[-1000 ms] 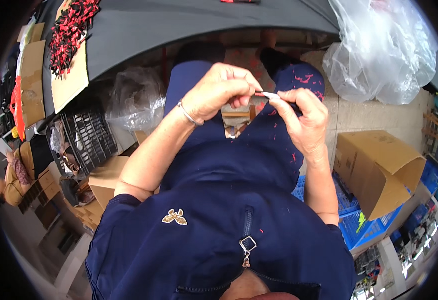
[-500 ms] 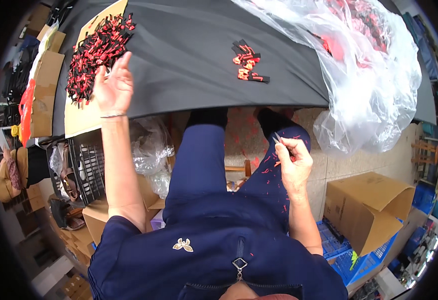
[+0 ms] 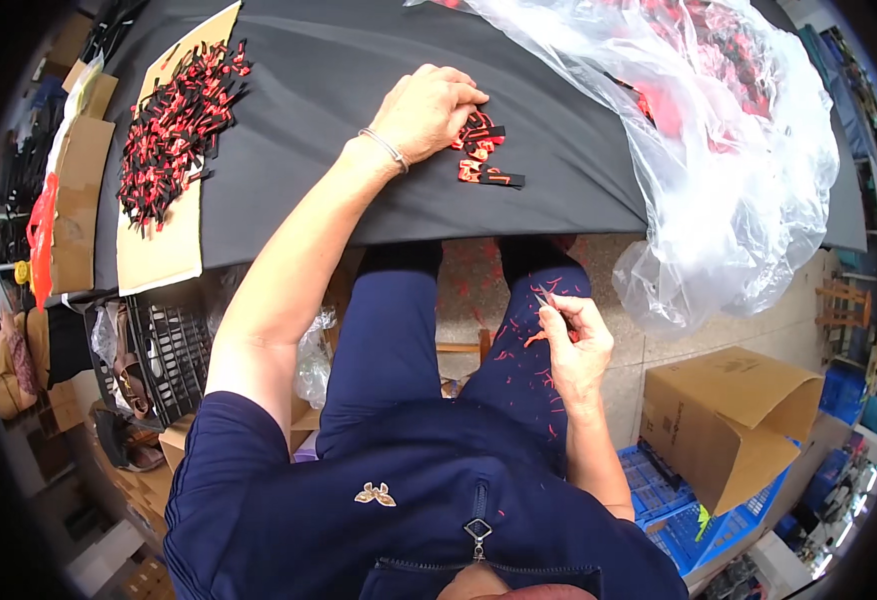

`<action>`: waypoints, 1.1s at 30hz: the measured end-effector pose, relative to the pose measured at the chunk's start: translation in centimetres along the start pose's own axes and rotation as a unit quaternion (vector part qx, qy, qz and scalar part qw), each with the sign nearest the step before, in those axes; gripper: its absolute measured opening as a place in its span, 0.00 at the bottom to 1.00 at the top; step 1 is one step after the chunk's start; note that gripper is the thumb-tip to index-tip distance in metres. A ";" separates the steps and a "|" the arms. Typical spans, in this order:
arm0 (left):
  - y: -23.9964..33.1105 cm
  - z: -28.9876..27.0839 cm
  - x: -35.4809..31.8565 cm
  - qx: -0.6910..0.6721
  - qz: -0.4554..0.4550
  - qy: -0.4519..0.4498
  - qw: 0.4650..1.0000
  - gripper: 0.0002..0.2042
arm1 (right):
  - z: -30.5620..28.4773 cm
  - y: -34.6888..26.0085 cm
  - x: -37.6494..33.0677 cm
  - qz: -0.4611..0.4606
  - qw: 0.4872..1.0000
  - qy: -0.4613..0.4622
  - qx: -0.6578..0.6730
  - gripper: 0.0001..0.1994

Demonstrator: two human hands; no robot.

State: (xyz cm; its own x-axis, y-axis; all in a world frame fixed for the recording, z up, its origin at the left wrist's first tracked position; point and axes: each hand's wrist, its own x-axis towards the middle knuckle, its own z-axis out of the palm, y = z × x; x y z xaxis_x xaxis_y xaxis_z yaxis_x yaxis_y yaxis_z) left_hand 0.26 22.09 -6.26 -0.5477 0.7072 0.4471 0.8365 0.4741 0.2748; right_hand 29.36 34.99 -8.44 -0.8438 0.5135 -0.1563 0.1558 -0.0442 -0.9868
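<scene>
My left hand (image 3: 427, 112) reaches over the black-covered table to a small group of black-and-red fabric bows (image 3: 481, 150). Its fingers are closed at the upper end of that group, pinching one of the bows; the fingertips partly hide it. Low over my right thigh, my right hand (image 3: 579, 345) is closed round a pair of small thread snips (image 3: 547, 298), whose pointed metal tips stick out past the fingers. Red thread clippings (image 3: 519, 345) lie scattered on the trouser leg beneath. At the table's left, a large heap of similar bows (image 3: 174, 135) rests on a cardboard sheet (image 3: 164, 262).
A clear plastic bag (image 3: 729, 190) with red pieces inside covers the table's right side and hangs over its edge. An open cardboard box (image 3: 729, 420) sits on a blue crate (image 3: 684, 530) at the right. A black basket (image 3: 171, 345) stands below the table at left.
My left hand has moved from beside the large heap, where it was open, rightward to the small group, and its fingers have closed. My right hand keeps the snips over the thigh.
</scene>
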 end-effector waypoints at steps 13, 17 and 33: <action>2.3 -3.0 -1.4 -0.157 -0.224 0.074 0.959 0.04 | -0.4 -0.3 0.5 -0.019 0.999 0.017 0.029 0.06; 5.9 -5.0 -3.4 -0.573 -0.361 -0.003 0.736 0.05 | -0.2 -1.6 0.2 -0.031 0.999 0.032 0.023 0.07; 16.4 -5.7 -10.9 -0.618 -0.379 -0.063 0.686 0.07 | 1.4 -4.7 -1.7 -0.330 0.904 0.086 -0.258 0.10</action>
State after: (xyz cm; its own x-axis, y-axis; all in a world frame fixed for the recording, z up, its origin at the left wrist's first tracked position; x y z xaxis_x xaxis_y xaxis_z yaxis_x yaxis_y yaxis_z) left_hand 20.05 19.21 -1.77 -0.7661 0.5792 -0.2786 -0.3557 -0.0211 0.9344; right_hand 29.37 33.14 -3.58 -0.7546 0.4097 0.5126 -0.0967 0.7032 -0.7044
